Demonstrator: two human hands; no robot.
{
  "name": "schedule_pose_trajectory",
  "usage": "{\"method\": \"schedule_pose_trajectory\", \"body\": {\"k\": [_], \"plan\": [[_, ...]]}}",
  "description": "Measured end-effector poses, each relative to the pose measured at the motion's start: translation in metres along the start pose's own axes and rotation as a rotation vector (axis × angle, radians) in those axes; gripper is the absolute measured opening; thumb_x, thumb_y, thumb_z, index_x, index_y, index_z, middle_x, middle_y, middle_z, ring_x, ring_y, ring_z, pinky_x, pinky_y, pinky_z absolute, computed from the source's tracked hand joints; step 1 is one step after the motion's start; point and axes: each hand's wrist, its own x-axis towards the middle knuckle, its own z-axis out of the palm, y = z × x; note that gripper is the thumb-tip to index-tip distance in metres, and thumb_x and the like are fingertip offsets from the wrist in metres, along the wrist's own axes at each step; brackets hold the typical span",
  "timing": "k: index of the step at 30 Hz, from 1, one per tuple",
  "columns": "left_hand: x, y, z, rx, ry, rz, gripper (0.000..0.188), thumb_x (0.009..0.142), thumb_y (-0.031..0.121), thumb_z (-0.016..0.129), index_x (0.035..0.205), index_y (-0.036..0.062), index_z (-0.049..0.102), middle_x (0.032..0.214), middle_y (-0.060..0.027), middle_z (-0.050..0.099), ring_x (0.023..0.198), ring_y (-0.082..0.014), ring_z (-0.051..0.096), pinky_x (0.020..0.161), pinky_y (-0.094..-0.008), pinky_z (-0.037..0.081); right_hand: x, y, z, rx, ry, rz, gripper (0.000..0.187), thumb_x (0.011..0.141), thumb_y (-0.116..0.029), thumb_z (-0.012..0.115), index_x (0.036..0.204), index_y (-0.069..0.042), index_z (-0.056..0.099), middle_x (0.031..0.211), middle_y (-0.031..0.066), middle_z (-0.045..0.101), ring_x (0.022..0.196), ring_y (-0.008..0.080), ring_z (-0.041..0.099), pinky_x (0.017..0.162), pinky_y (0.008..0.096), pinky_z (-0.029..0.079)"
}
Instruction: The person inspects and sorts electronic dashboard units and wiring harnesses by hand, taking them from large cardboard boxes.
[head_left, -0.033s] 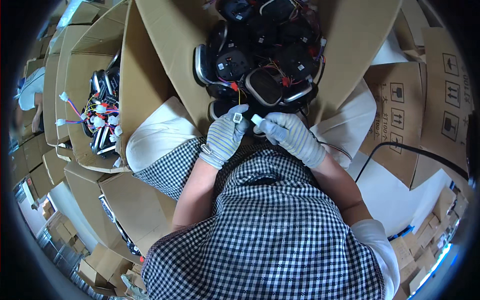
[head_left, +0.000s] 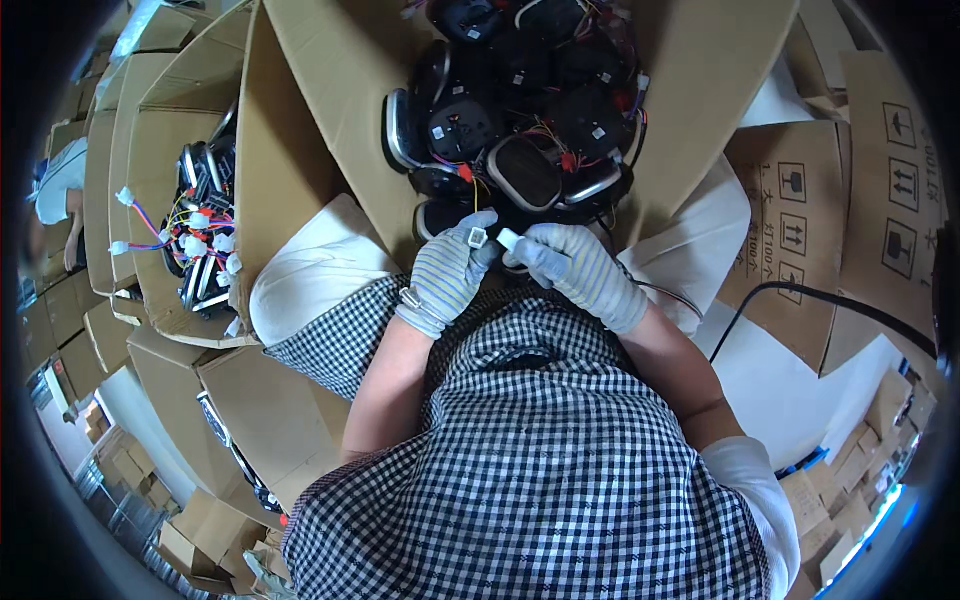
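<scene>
My left hand (head_left: pixel 442 275), in a grey striped glove, pinches a white wire connector (head_left: pixel 478 238) whose square opening shows. A yellow wire runs from above toward that hand. Just to the right, my gloved right hand (head_left: pixel 585 272) grips a second white connector (head_left: pixel 509 239) between thumb and fingers. A small gap parts the two connectors. Beyond my hands, a cardboard box (head_left: pixel 690 120) holds several black rounded units (head_left: pixel 527 172) with silver rims, coloured wires and red plugs. A dark cable passes behind my right wrist.
At the left stands an open carton (head_left: pixel 275 150) beside similar units with white connectors (head_left: pixel 197 245). Printed cartons (head_left: pixel 790 210) stand at the right, with a black cable (head_left: pixel 830 297) arching before them. Another person's sleeve (head_left: pixel 62 180) shows at the far left.
The whole view has shifted very slightly. Both hands keep the same hold on their connectors, and the gap between these looks about the same.
</scene>
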Motion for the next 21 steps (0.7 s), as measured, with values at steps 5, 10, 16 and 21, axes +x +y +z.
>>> {"method": "schedule_pose_trajectory", "body": {"k": [5, 10, 16, 21], "plan": [[0.01, 0.004, -0.015, 0.23, -0.266, 0.067, 0.043, 0.09, 0.037, 0.05, 0.121, 0.0066, 0.054, 0.092, -0.0188, 0.063, 0.079, -0.0351, 0.061, 0.067, -0.0426, 0.047, 0.01, 0.014, 0.003, -0.229, 0.078, -0.229, 0.02, 0.088, -0.023, 0.057, 0.09, -0.005, 0.065, 0.07, 0.0128, 0.062, 0.061, 0.024, 0.059, 0.06, 0.0357, 0.045], [0.045, 0.006, -0.046, 0.264, -0.689, 0.172, 0.04, 0.088, 0.042, 0.046, 0.097, 0.0045, 0.059, 0.08, -0.0183, 0.06, 0.074, -0.037, 0.057, 0.067, -0.0465, 0.043, 0.012, -0.007, -0.002, -0.969, 0.098, -0.21, 0.026, 0.088, -0.029, 0.052, 0.082, -0.007, 0.065, 0.072, 0.0112, 0.064, 0.067, 0.029, 0.063, 0.059, 0.0388, 0.049], [0.048, -0.011, -0.028, 0.088, -0.888, 0.189, 0.044, 0.087, 0.046, 0.051, 0.085, 0.0032, 0.062, 0.074, -0.0161, 0.058, 0.071, -0.0349, 0.056, 0.064, -0.0408, 0.044, 0.017, -0.013, -0.022, -1.472, -0.235, -0.232, 0.014, 0.082, -0.026, 0.055, 0.08, -0.014, 0.063, 0.069, 0.0026, 0.061, 0.065, 0.0226, 0.063, 0.051, 0.038, 0.047], [0.043, -0.013, -0.022, -0.271, -0.752, -0.053, 0.048, 0.09, 0.046, 0.049, 0.096, 0.0, 0.061, 0.075, -0.008, 0.06, 0.067, -0.0208, 0.055, 0.064, -0.0337, 0.045, 0.015, -0.01, -0.031, -1.323, -0.152, -0.128, 0.018, 0.083, -0.02, 0.053, 0.092, -0.014, 0.066, 0.076, 0.0068, 0.065, 0.07, 0.0256, 0.066, 0.057, 0.0416, 0.05]]}}
